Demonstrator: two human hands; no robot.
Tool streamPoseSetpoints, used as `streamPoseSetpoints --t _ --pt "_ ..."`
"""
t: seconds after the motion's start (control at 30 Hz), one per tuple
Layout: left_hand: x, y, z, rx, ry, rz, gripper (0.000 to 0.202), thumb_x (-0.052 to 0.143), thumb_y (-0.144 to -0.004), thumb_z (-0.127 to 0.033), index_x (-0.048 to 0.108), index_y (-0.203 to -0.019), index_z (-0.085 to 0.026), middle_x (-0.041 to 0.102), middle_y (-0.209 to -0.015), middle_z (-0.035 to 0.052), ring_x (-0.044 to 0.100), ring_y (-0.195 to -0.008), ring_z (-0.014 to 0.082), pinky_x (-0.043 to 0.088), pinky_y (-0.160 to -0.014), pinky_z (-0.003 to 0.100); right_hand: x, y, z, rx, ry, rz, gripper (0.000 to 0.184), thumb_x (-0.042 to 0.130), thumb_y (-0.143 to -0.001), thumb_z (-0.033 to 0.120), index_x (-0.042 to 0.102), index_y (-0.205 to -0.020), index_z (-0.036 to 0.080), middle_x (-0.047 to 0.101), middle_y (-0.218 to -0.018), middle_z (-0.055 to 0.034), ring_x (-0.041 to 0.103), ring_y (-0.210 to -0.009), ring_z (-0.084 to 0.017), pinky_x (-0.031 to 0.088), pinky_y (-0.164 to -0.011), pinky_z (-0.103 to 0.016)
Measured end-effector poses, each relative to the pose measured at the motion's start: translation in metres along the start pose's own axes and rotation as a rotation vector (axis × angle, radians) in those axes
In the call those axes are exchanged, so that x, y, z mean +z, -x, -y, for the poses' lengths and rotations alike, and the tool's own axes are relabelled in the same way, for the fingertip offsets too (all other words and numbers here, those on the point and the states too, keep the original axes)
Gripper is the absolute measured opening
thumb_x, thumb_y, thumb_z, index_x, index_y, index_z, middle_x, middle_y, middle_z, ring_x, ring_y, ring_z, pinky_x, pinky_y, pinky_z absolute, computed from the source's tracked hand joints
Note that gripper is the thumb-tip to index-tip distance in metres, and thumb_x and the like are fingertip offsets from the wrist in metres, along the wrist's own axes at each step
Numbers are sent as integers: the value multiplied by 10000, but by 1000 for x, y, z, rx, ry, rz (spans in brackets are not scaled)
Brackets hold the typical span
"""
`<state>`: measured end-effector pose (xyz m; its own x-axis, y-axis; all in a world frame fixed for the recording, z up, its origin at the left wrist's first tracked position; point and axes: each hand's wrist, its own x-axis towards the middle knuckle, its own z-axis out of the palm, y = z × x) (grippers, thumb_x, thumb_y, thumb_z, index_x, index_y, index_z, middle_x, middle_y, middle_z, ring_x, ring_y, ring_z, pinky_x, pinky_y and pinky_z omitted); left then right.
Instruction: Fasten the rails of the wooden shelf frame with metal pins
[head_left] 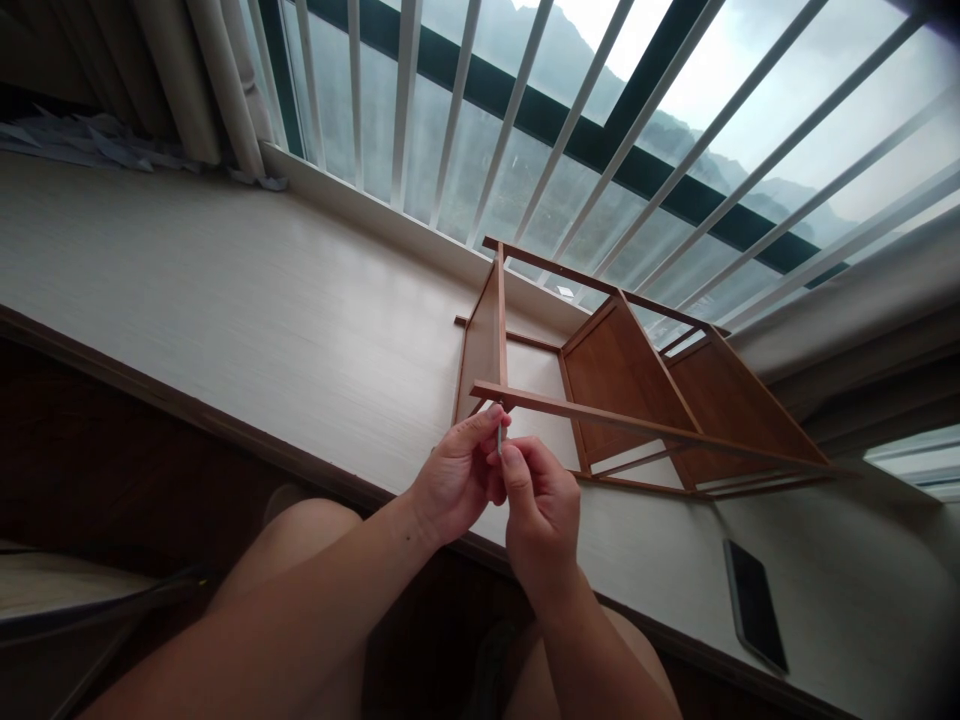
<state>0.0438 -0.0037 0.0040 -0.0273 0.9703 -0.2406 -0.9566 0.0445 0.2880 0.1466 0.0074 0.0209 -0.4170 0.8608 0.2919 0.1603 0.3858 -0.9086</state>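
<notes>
Your left hand (454,480) and right hand (540,510) meet in front of you, with thumbs and forefingers pinched closed on a thin metal rod (500,437). The rod stands nearly upright between the fingertips of both hands. Its upper end sits just below the front rail (600,414) of the wooden shelf rack (622,375). Whether the rod touches the rail cannot be told. The rack lies on its side on the pale bench (225,300), directly beyond the fingers and running off to their right. Its two brown panels stand behind the rail. A dark phone (754,605) lies flat on the bench, well to the right of the fingers and nearer to you. The white window bars (510,110) rise beyond the rack, far above the fingers.
</notes>
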Motion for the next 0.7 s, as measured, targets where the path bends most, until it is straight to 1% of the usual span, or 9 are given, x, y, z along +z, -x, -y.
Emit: streamPoseSetpoints --t 0.07,0.17,0.27,0.37,0.53,0.7 --pt "1 0 1 10 -3 -13 218 752 -754 -330 659 -756 -133 454 -544 -57 459 -429 43 339 -383 168 -1 0 -3 1 -1 7 254 501 -948 355 591 -791 177 514 -588 37 473 -541 -105 381 -536 -239" --pt "2 1 2 15 7 -39 211 773 -728 -311 671 -756 -129 482 -578 -48 499 -484 58 410 -444 183 -2 1 -6 -1 0 2 227 531 -934 371 596 -835 177 497 -604 40 460 -543 -103 367 -527 -238" --pt "3 1 2 19 41 -61 188 775 -726 -284 682 -764 -125 508 -611 -40 523 -541 64 469 -542 200 -3 2 -6 -32 27 -11 189 582 -907 359 603 -853 179 522 -636 33 475 -566 -106 375 -540 -238" --pt "3 1 2 13 82 -72 169 766 -741 -258 687 -786 -116 531 -639 -32 533 -584 60 473 -602 194 -3 1 -4 -75 58 -23 152 619 -883 326 607 -842 180 569 -686 17 513 -620 -115 401 -577 -240" --pt "3 1 1 -18 117 -72 166 748 -762 -259 677 -803 -115 548 -649 -28 542 -592 70 460 -603 207 -1 0 -4 -85 83 -40 127 632 -872 299 606 -831 182 593 -701 11 529 -624 -117 412 -579 -238" --pt "2 1 3 -4 130 -13 154 704 -810 -269 654 -796 -123 557 -639 -26 550 -581 81 459 -591 223 0 -1 -2 -106 111 -53 120 642 -863 283 596 -814 184 560 -660 31 480 -573 -98 394 -551 -224"
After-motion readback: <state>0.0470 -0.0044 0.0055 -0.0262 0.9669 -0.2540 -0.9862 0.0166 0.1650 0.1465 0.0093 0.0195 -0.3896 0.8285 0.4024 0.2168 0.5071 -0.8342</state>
